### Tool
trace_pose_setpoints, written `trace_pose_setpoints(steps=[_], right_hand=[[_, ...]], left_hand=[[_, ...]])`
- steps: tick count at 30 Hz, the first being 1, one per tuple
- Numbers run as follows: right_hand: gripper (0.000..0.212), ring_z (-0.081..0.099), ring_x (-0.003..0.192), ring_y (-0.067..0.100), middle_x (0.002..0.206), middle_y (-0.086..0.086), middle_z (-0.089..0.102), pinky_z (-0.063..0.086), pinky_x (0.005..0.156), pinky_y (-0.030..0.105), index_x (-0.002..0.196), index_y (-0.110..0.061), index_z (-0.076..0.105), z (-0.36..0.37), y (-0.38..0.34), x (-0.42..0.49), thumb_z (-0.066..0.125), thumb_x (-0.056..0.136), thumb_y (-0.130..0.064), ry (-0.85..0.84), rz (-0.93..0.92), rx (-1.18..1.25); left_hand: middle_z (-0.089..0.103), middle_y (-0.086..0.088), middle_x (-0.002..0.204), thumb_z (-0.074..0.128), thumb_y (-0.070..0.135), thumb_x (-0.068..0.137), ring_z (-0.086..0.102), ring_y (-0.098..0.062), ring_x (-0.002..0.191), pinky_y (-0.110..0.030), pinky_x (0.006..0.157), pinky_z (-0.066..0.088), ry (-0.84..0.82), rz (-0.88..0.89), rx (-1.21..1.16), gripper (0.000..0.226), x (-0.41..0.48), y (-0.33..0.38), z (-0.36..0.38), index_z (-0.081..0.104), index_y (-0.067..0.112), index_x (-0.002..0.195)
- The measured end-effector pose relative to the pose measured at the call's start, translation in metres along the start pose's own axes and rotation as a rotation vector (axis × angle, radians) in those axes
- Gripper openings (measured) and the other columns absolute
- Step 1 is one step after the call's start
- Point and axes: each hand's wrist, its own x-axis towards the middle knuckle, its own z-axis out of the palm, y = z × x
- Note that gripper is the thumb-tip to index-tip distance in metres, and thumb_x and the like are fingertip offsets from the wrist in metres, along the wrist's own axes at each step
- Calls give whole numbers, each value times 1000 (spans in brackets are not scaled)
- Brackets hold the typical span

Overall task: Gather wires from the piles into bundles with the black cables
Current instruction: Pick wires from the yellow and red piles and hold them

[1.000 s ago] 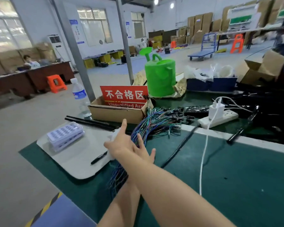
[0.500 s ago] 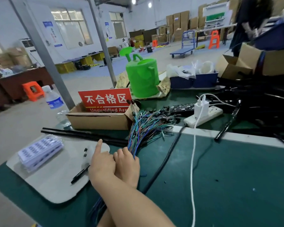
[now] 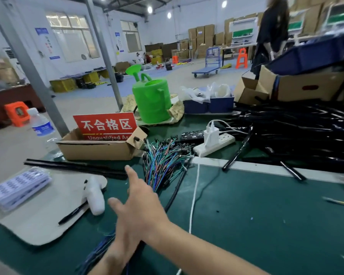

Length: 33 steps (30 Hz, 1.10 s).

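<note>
Right now my right hand (image 3: pixel 139 207) is spread wide, fingers straight, palm down over the coloured wires (image 3: pixel 163 163). It holds nothing that I can see. My left forearm (image 3: pixel 109 259) runs in beneath it, and the left hand is hidden under the right, so I cannot tell how it sits.

The wires lie on the green tabletop (image 3: pixel 266 215). Their plug ends fan out just ahead of my fingertips, and their length passes under the palm and back toward me. I judge them light, thin and floppy, apt to splay and snag on each other. I would pinch the bunch where it is tightest, just ahead of my palm, rather than at the loose ends.

The black cables (image 3: pixel 298 135) are heaped well off to the right and beyond the hand. They look glossy, thicker and springier, probably slippery, so I would take one mid-length.

By count there is one bunch of wires, with too many strands to number. There is one heap of black cables, likewise uncountable. One loose black cable (image 3: pixel 176 190) lies just right of the hand, alongside the wires.
</note>
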Motion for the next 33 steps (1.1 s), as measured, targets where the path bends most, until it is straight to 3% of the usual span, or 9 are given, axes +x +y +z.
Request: trace_pose_setpoints(steps=[2, 4, 8, 12, 16, 23, 26, 28, 33], right_hand=[[68, 58, 94, 21, 106, -2, 59, 48, 88, 36, 145, -39, 21, -55, 14, -32, 57, 87, -45, 32, -6, 20], [56, 58, 78, 16, 92, -6, 64, 50, 79, 32, 138, -36, 36, -112, 42, -54, 59, 87, -44, 57, 64, -105], [47, 60, 101, 23, 111, 2, 64, 48, 87, 31, 130, -25, 48, -217, 117, -97, 55, 89, -46, 22, 453, -520], [39, 51, 112, 25, 119, 4, 55, 46, 84, 34, 118, -19, 53, -283, 180, -149, 53, 90, -46, 131, 709, -856], [36, 54, 79, 25, 81, 2, 54, 40, 59, 28, 76, -15, 48, -303, 210, -181, 63, 85, -46, 167, 928, -773], [25, 52, 60, 22, 69, 11, 55, 40, 53, 26, 66, -8, 48, -308, 223, -183, 64, 82, -18, 249, 925, -489], [20, 56, 51, 22, 61, 9, 60, 52, 58, 29, 68, -6, 57, -310, 224, -186, 66, 80, -19, 266, 922, -512], [20, 56, 54, 22, 64, 8, 60, 54, 63, 32, 68, -6, 56, -311, 223, -185, 67, 79, -18, 266, 919, -519], [20, 49, 47, 18, 56, 6, 55, 40, 52, 24, 64, -8, 50, -310, 211, -182, 62, 77, -16, 291, 935, -371]], left_hand=[[60, 1, 102, 57, 32, 86, 60, -26, 97, -34, 77, 45, 70, 14, -176, 27, -4, -7, -4, 58, 22, 111], [63, -6, 114, 63, 37, 86, 59, -30, 106, -36, 83, 45, 129, -8, -234, 41, -1, -12, -4, 55, 18, 122], [53, -17, 129, 58, 39, 91, 52, -35, 116, -41, 91, 42, 120, -90, -251, 54, 34, 2, -12, 43, 16, 137], [55, -22, 118, 57, 32, 93, 54, -38, 105, -42, 85, 44, 124, -121, -191, 38, 68, 19, -20, 56, 8, 123], [64, -22, 102, 60, 24, 91, 58, -39, 91, -41, 73, 48, 175, -98, -122, 18, 89, 38, -32, 66, 7, 95], [61, -13, 78, 57, 29, 91, 48, -28, 68, -33, 59, 40, 307, -2, -167, 14, 100, 71, -44, 59, 18, 82], [63, -21, 102, 56, 22, 91, 56, -39, 88, -43, 75, 47, 204, -23, -178, 11, 94, 83, -43, 60, 15, 98], [51, -30, 121, 57, 18, 89, 48, -47, 110, -51, 91, 42, 197, -11, -139, 28, 83, 96, -38, 56, 8, 116], [49, -19, 126, 67, 8, 82, 43, -36, 120, -49, 102, 35, 262, 404, -255, 42, 23, 167, -15, 56, 5, 122]])
